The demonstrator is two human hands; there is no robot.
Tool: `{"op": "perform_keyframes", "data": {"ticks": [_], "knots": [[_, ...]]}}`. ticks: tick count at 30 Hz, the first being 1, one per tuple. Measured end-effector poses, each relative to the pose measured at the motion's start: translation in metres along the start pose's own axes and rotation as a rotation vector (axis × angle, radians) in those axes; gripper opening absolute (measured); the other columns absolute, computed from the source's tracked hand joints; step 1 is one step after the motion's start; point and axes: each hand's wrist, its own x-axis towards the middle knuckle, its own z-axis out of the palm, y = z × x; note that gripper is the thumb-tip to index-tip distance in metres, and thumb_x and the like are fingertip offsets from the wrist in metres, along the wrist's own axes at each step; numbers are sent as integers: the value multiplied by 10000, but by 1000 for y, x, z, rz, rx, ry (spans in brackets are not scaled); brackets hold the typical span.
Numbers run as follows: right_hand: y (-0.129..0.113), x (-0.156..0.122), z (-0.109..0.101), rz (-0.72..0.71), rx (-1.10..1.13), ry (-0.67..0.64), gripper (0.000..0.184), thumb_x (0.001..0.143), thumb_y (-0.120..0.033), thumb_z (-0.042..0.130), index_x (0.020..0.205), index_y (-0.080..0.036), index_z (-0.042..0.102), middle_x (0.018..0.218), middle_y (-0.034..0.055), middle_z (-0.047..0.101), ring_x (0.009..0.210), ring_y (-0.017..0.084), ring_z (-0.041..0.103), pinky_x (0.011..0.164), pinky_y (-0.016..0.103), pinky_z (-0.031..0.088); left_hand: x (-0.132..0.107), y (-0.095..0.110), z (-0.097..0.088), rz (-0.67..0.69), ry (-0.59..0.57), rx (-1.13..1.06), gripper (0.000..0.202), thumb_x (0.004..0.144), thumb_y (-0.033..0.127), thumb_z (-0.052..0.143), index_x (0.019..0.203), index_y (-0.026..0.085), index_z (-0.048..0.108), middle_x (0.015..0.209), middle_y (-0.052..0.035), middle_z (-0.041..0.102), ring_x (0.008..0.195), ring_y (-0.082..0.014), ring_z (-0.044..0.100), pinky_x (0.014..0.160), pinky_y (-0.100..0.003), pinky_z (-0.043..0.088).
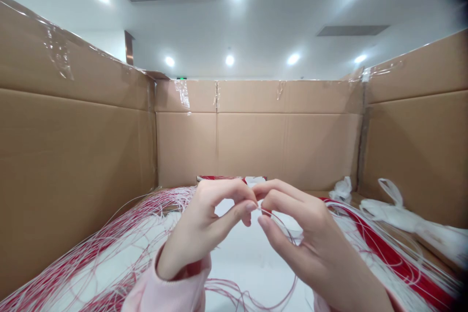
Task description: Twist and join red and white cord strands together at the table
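My left hand (219, 217) and my right hand (305, 234) meet in front of me, fingertips almost touching. Between them is the pale end of a thin red-and-white wire (293, 280), pinched by thumb and fingers on each side. Whatever small detail sits at that end is too tiny to make out. From my right fingertips the wire curves down behind the hand and joins loose strands (234, 285) on the white work surface (252, 258). Both palms face inward, and the tips of several fingers are partly hidden.
A tangled heap of red and white wires (120, 248) spreads along the left. On the right lie a red wire bundle (387, 251) and white plastic bags (409, 217). Tall cardboard walls (256, 146) enclose the surface at the back and both sides.
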Motion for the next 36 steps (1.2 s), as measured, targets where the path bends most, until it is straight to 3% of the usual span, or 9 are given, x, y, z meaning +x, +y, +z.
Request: {"op": "perform_keyframes", "data": {"ticks": [4, 8, 12, 15, 17, 24, 32, 36], "knots": [[4, 0, 3, 3, 7, 4, 119, 830, -126, 439, 745, -168, 511, 890, 28, 550, 880, 122, 520, 803, 240, 422, 0, -1, 3, 37, 25, 38, 133, 805, 182, 488, 704, 132, 558, 653, -15, 597, 592, -78, 524, 601, -188, 410], [4, -2, 2, -9, -24, 52, 135, 792, -103, 447, 677, -164, 483, 889, 28, 553, 834, 123, 529, 739, 225, 436, 1, 1, 4, 54, 48, 54, 140, 803, 174, 488, 681, 133, 544, 612, -1, 577, 568, -70, 518, 582, -180, 413], [1, -6, -10, 98, -122, 9, 153, 758, -98, 465, 623, -169, 445, 883, 12, 564, 784, 123, 539, 701, 226, 443, 2, 2, 5, 77, 59, 85, 137, 804, 160, 487, 675, 137, 526, 564, 26, 547, 531, -47, 496, 550, -156, 393], [2, -8, -17, 197, -152, -62, 113, 790, -159, 472, 682, -189, 487, 823, 6, 579, 762, 137, 549, 690, 244, 457, 3, 1, 5, 90, 62, 111, 121, 804, 148, 486, 689, 137, 524, 558, 35, 542, 525, -35, 487, 550, -142, 385], [4, -8, -17, 224, -134, -42, 59, 806, -216, 484, 758, -206, 517, 813, 6, 588, 768, 145, 556, 694, 250, 466, 3, 0, 6, 94, 73, 121, 116, 804, 147, 486, 695, 137, 524, 554, 36, 538, 524, -34, 487, 548, -139, 385], [8, -5, -8, 193, -2, 23, 96, 838, -208, 468, 766, -212, 532, 721, -29, 596, 668, 93, 565, 614, 178, 460, 7, -4, 11, 105, 66, 125, 116, 804, 162, 489, 699, 135, 532, 568, 29, 542, 527, -39, 494, 536, -145, 390], [10, -3, -9, 204, -64, 62, 105, 827, -181, 470, 744, -192, 533, 657, -22, 569, 560, 81, 506, 527, 183, 410, 10, -12, 17, 97, 73, 16, 79, 791, 183, 517, 739, 140, 557, 565, 28, 556, 537, -51, 519, 566, -162, 413], [12, -2, -10, 207, -103, 109, 103, 818, -166, 475, 726, -184, 519, 651, -19, 553, 552, 80, 486, 517, 182, 391, 18, -33, 20, 53, 48, -146, 135, 823, 237, 464, 819, 138, 555, 638, 5, 576, 598, -70, 545, 615, -188, 440]]}}
